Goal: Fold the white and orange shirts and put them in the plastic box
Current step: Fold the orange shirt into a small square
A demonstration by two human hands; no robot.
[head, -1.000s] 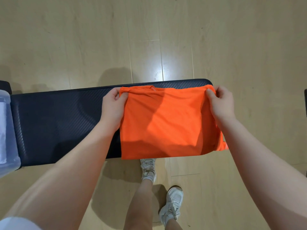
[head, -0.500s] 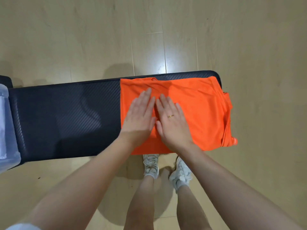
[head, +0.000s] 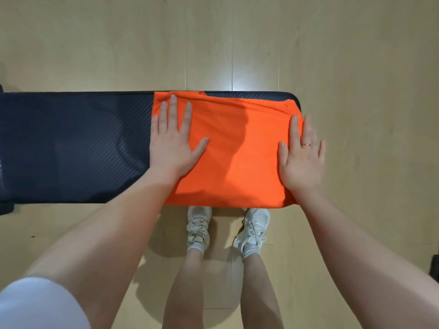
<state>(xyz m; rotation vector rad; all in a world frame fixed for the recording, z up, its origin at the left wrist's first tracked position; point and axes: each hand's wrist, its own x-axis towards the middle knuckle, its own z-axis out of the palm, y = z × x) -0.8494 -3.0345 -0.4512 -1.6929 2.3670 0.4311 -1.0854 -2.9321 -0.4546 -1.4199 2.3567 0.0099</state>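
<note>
Head view: both hands, left (head: 174,148) and right (head: 302,157), press the folded orange shirt (head: 234,157) on the surface (head: 71,148), fingers (head: 173,108) straight, gripping nothing. Smoothing step, I think; next, another fold.

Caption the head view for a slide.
Both hands, left and right, press the folded orange shirt flat on a black bench.
</note>
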